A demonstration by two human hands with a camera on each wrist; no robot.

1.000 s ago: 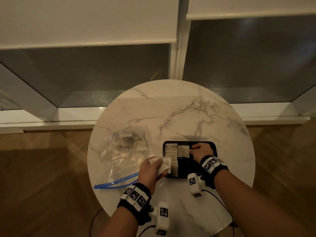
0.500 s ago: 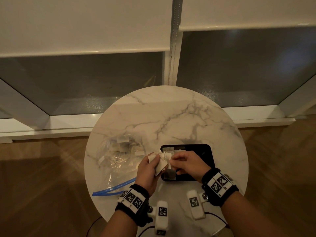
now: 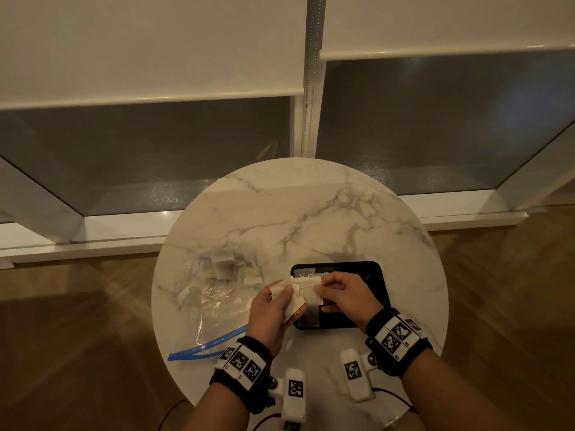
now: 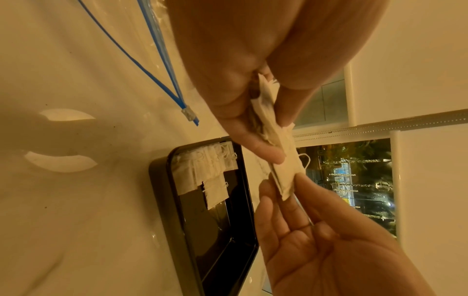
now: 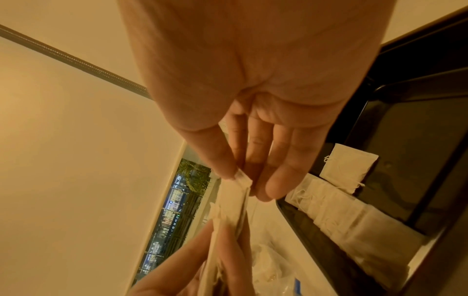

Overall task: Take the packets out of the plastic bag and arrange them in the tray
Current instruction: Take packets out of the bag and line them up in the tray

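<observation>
Pinching thin white stringed packets (image 3: 300, 298) w/ both hands.

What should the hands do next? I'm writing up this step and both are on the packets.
Probably the right hand should draw the packet it pinches free of the stack in the left hand, then lay it in the tray beside the row already there. Much tray floor is still bare.
</observation>
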